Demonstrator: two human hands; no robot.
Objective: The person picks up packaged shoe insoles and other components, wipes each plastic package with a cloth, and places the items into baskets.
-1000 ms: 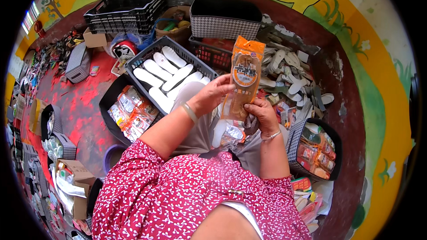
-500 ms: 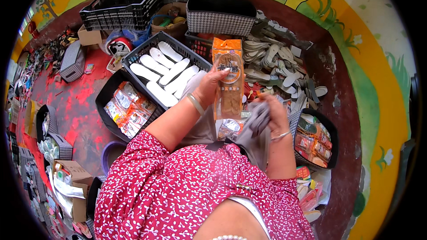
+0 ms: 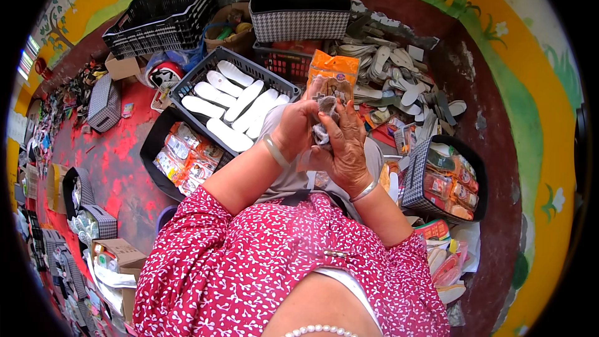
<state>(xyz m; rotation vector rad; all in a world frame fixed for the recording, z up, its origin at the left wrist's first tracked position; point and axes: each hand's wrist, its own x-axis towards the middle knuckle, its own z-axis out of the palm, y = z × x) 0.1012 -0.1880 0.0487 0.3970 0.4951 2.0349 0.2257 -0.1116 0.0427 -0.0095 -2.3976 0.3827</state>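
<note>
My left hand (image 3: 294,130) is closed round an orange-topped packet of insoles (image 3: 333,66), which stands upright in front of my lap. A crumpled grey cloth (image 3: 321,135) lies against the packet's face, pressed there by my right hand (image 3: 347,147), whose fingers bend over it. Both hands hide the packet's lower part. Left of them, a dark plastic crate (image 3: 177,94) holds several white insoles (image 3: 214,93).
Beside the crate is a black-lined basket (image 3: 150,143) of packets; another checked basket (image 3: 412,195) of packets stands at right. A heap of loose insoles (image 3: 399,62) lies behind. A black-lined checked bin (image 3: 299,25) and an empty-looking black crate (image 3: 156,28) stand by the wall.
My right hand has moved left and up with the cloth, from beside the packet onto its face. The packet's top has shifted slightly right.
</note>
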